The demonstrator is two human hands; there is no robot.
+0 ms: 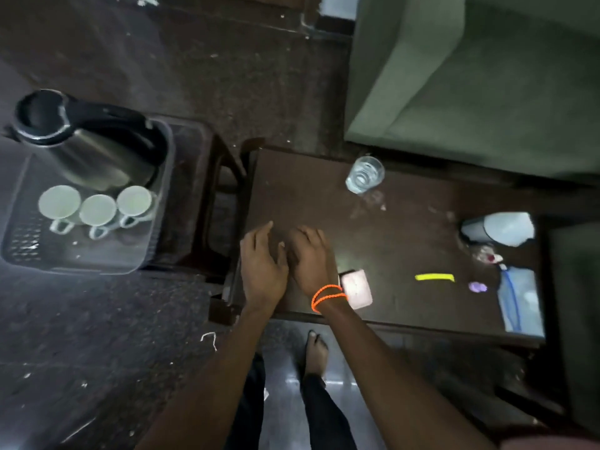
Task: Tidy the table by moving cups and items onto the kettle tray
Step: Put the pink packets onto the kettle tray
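a hotel-like room: kettle (87, 141) and cups (97, 209) on a tray (19, 248), green sofa (470, 86), low dark counter (308, 190).

Both hands (285, 261) rest on the table (406, 222) near three cups (97, 209).

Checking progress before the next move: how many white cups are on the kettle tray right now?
3, in a row in front of the kettle on the tray: left cup, middle cup, right cup. The kettle could hide more.
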